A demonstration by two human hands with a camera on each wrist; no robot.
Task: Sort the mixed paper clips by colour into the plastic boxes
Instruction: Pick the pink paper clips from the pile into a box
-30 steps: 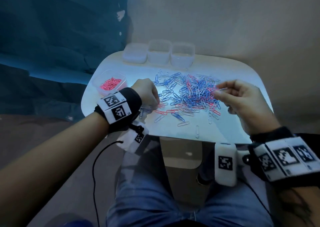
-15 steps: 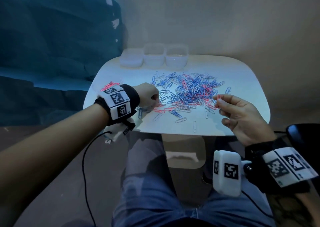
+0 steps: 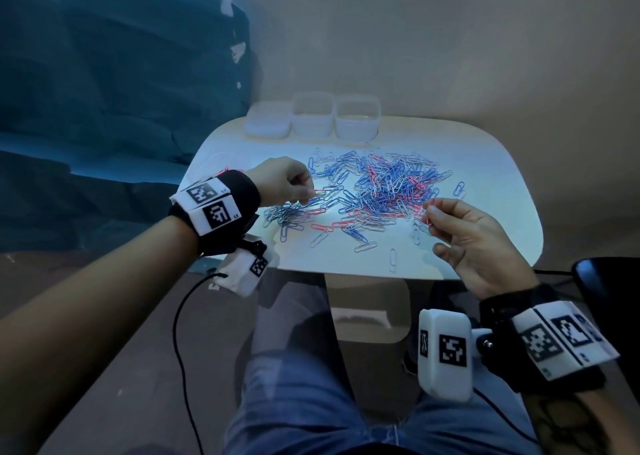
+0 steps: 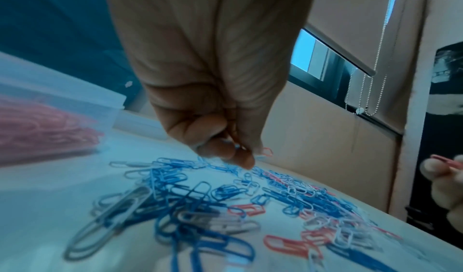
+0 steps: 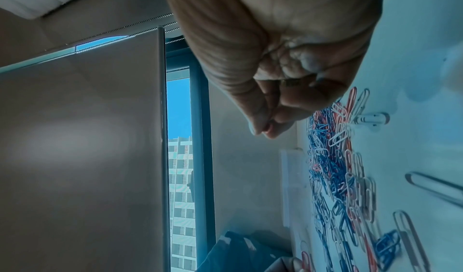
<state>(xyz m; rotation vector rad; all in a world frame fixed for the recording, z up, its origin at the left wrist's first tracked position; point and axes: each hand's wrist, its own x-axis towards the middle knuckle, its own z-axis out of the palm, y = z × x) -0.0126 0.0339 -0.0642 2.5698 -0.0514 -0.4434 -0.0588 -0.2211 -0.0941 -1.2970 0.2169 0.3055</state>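
Note:
A mixed pile of blue, red and white paper clips (image 3: 377, 191) is spread over the middle of the white table (image 3: 495, 163). At the pile's left edge my left hand (image 3: 306, 191) has its fingers curled and pinches a red paper clip (image 3: 320, 193); the left wrist view shows that red paper clip (image 4: 267, 151) sticking out from the fingertips (image 4: 246, 160). To the right of the pile, my right hand (image 3: 429, 208) is raised and pinches another red clip (image 3: 426, 213). In the right wrist view its fingertips (image 5: 263, 130) are pressed together and the clip is hidden.
Three plastic boxes (image 3: 313, 115) stand in a row at the table's far edge. A box of red clips (image 4: 37, 129) sits at the far left, mostly hidden behind my left wrist in the head view. Loose clips (image 3: 392, 258) lie near the front edge. My knees are below the table.
My left hand, which was pressed into the pile's left edge, has lifted slightly with a red clip pinched. My right hand has drawn back a little toward the near edge, still pinching.

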